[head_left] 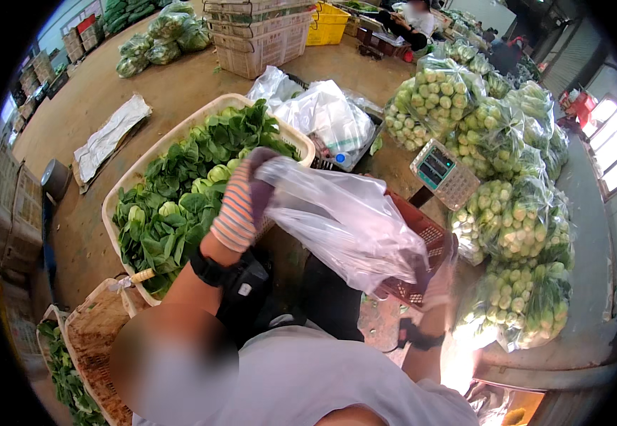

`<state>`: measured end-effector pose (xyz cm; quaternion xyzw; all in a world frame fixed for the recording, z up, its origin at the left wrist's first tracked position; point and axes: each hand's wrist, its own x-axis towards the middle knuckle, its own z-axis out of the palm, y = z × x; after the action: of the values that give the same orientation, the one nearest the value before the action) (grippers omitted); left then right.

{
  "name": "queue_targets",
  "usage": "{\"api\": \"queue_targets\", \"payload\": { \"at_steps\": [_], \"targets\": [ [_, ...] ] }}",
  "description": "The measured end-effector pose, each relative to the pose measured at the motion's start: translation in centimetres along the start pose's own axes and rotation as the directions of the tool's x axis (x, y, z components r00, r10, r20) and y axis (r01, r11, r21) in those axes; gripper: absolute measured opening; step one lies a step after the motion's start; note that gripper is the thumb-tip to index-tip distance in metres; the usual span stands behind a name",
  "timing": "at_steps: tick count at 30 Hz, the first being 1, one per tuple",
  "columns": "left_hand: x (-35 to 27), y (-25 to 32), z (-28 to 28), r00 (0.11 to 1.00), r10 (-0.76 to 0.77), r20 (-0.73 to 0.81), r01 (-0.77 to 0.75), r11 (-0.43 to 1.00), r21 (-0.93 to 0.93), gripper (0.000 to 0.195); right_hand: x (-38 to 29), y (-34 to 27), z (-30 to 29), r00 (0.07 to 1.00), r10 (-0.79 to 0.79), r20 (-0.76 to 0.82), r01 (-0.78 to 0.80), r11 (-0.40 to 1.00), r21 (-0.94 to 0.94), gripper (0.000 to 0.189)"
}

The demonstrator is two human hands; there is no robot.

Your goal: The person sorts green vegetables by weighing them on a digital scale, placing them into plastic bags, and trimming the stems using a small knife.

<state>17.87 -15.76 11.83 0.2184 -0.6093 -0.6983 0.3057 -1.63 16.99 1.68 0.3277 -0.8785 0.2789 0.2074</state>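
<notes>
A clear plastic bag (345, 218) is stretched across in front of me. My left hand (242, 199), in a striped knit glove with a dark palm, grips one end of it above the leafy greens. At the bag's other end is my right hand (438, 279), gloved and blurred by motion, with its fingers closed on the plastic. Below my left hand a large cream plastic crate (114, 213) holds bok choy (170, 165). Under the bag stands a red-brown plastic crate (412, 210), partly hidden by it. A knife (135, 278) with a light handle lies at the cream crate's near corner.
A digital scale display (444, 173) rises beside the red-brown crate. Bagged bok choy (516, 223) is piled along the right. A black crate (364, 152) with white plastic bags (329, 114) stands ahead. Stacked crates (260, 40) are farther back, and a person (420, 24) sits beyond.
</notes>
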Motion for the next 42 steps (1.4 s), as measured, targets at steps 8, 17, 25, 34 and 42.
{"api": "queue_targets", "payload": {
  "at_steps": [8,17,25,34,42],
  "targets": [
    [-5.2,6.3,8.4,0.684,0.477,0.553,-0.730,0.438,0.525,0.031,5.4,-8.6,-2.8,0.971,0.229,0.075,-0.210,0.651,0.729,0.056],
    [4.1,-7.0,5.0,0.911,0.398,0.109,-0.384,0.721,0.577,0.047,4.2,-1.4,-10.2,0.693,0.307,-0.652,0.126,0.839,0.529,0.033],
    [-0.5,-3.3,7.9,0.798,0.031,0.602,-0.496,0.599,0.628,0.025,-2.5,13.7,-15.9,0.582,0.479,-0.657,-0.219,0.870,0.441,0.037],
    [3.1,-10.2,7.3,0.716,-0.333,0.614,0.550,0.811,-0.201,0.033,-19.9,26.6,-0.3,0.266,0.850,0.454,-0.661,-0.182,0.728,0.040],
    [8.1,-19.4,9.4,0.613,-0.513,0.601,0.231,0.843,0.485,0.045,-12.1,21.7,-1.5,0.460,0.693,0.555,-0.484,0.720,-0.497,0.035]
  ]
}}
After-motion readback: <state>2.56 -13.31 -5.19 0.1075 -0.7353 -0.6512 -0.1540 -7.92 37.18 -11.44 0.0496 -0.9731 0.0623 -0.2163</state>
